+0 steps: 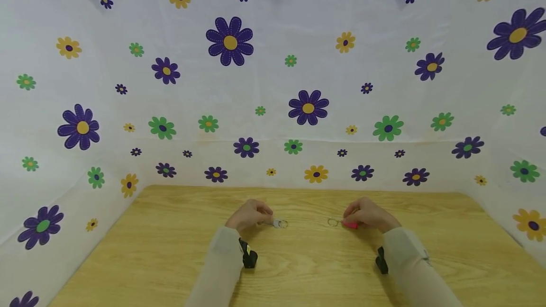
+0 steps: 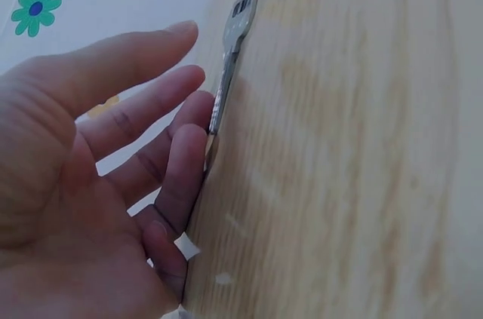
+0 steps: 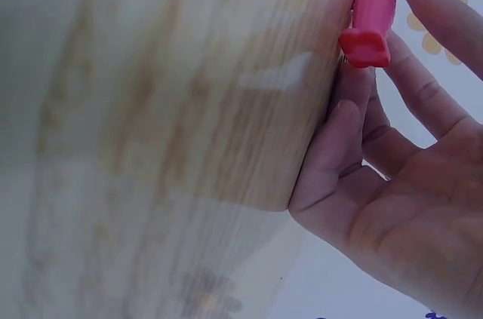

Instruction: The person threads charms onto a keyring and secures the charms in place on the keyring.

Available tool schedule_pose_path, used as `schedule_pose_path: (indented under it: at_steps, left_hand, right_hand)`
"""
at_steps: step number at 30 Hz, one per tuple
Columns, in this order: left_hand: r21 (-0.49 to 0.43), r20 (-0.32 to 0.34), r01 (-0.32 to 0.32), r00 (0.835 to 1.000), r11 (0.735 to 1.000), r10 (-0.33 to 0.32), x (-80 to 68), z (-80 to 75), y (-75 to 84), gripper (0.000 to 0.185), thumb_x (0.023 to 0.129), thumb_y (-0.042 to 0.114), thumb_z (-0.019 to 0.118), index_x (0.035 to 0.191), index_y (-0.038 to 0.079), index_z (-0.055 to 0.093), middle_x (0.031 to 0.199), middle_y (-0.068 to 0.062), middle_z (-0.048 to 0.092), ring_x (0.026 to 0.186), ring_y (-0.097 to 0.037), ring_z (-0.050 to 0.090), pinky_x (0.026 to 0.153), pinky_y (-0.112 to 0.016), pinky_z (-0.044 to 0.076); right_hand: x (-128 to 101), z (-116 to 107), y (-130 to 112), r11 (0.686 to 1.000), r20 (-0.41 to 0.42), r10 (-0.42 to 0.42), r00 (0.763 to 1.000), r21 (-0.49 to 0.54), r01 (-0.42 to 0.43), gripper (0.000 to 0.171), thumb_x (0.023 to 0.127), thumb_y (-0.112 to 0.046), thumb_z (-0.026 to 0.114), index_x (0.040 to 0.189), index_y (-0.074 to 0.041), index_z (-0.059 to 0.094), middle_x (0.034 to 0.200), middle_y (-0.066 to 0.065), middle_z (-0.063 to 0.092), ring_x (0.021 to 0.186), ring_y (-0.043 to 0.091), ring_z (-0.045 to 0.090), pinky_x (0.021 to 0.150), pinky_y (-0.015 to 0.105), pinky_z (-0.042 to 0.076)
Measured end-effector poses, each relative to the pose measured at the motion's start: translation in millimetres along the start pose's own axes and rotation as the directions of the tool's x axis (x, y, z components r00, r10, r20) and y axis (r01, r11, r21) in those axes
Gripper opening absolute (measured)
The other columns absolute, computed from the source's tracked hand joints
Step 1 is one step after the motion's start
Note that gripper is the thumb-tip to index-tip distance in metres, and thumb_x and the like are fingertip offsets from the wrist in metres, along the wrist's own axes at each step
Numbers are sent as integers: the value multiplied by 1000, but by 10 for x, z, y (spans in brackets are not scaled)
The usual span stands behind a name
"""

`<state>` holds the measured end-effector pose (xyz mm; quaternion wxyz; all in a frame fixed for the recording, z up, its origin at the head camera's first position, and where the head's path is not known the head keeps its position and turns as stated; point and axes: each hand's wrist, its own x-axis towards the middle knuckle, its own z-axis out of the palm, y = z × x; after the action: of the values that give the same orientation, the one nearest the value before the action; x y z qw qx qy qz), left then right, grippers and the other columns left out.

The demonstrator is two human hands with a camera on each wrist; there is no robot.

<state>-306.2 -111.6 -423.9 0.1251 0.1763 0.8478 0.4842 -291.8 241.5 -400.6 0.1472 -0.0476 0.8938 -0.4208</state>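
A silver key (image 2: 220,100) with a grey head lies on the wooden table, a metal ring (image 1: 283,224) through its head end. My left hand (image 1: 250,214) is beside it, fingertips right at the blade and thumb held apart from it in the left wrist view. To the right, a small pink keychain charm (image 3: 371,25) with a flared end sits on the table, joined by a short chain to another metal ring (image 1: 333,222). Around the charm is my right hand (image 1: 368,214), its fingers behind and beside it, the thumb raised away with a gap between.
The wooden table (image 1: 294,264) runs back to a white cloth (image 1: 264,84) printed with purple, yellow and green flowers, which also hangs at both sides. A black wrist camera (image 1: 249,255) is strapped on the left sleeve, and another black camera (image 1: 381,260) on the right.
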Motion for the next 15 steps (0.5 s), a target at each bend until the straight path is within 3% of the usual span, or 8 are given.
schedule_pose_path:
  at_steps: [6, 15]
  left_hand:
    - [78, -76, 56, 996, 995, -50, 2, 97, 62, 24, 84, 7, 81, 105, -4, 75, 104, -9, 72, 95, -24, 64, 90, -45, 54]
    - [82, -82, 95, 993, 992, -88, 27, 168, 90, 23, 82, 6, 83, 103, -1, 77, 115, -12, 70, 106, -30, 62, 100, -54, 47]
  right_hand:
    - [-4, 20, 4, 1000, -13, -16, 1000, -23, 15, 15, 89, -7, 75, 96, 7, 73, 83, 3, 61, 73, 16, 49, 62, 24, 40]
    - [1, 39, 12, 999, -13, -20, 1000, -29, 20, 11, 89, -4, 75, 91, 7, 74, 76, 2, 59, 69, 15, 48, 59, 23, 38]
